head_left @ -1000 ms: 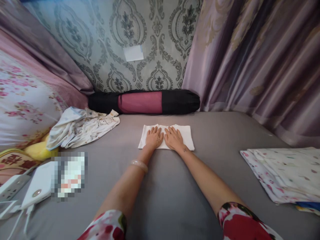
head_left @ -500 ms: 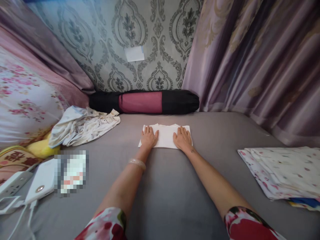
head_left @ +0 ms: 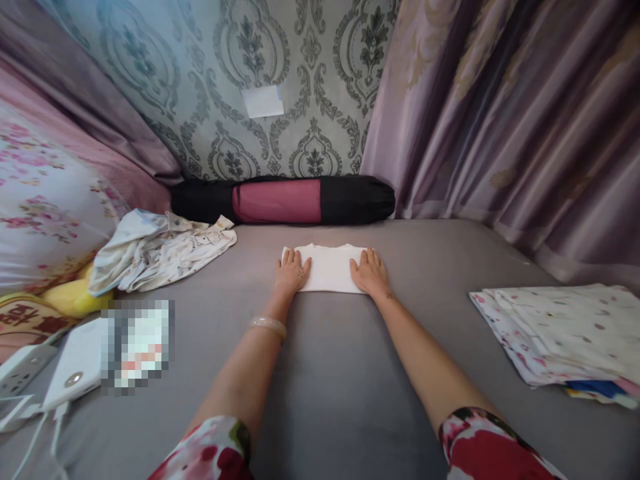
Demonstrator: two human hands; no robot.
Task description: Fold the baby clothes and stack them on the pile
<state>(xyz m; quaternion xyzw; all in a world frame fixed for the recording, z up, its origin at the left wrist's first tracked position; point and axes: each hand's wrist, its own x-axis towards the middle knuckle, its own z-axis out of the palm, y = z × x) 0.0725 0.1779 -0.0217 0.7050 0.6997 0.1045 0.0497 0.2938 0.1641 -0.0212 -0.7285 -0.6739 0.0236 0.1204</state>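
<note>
A white folded cloth (head_left: 330, 269), perhaps a small garment, lies flat as a neat rectangle on the grey bed sheet (head_left: 330, 373). My left hand (head_left: 293, 270) rests palm down over its left end, fingers stretched toward the wall. Over the right end, my right hand (head_left: 369, 271) lies flat in the same way. Both hands press on the cloth without gripping it, and they cover its two side edges. The upper edge of the cloth is slightly uneven.
A black and pink rolled bag (head_left: 277, 201) lies along the wall. To the left are a crumpled patterned cloth (head_left: 165, 250), a yellow plush (head_left: 75, 297), a white power bank (head_left: 80, 363) and a power strip (head_left: 25, 370). Folded printed clothes (head_left: 560, 330) are stacked at the right.
Both hands have slid slightly outward, toward the ends of the white cloth, which stays flat. The camera view has shifted a little.
</note>
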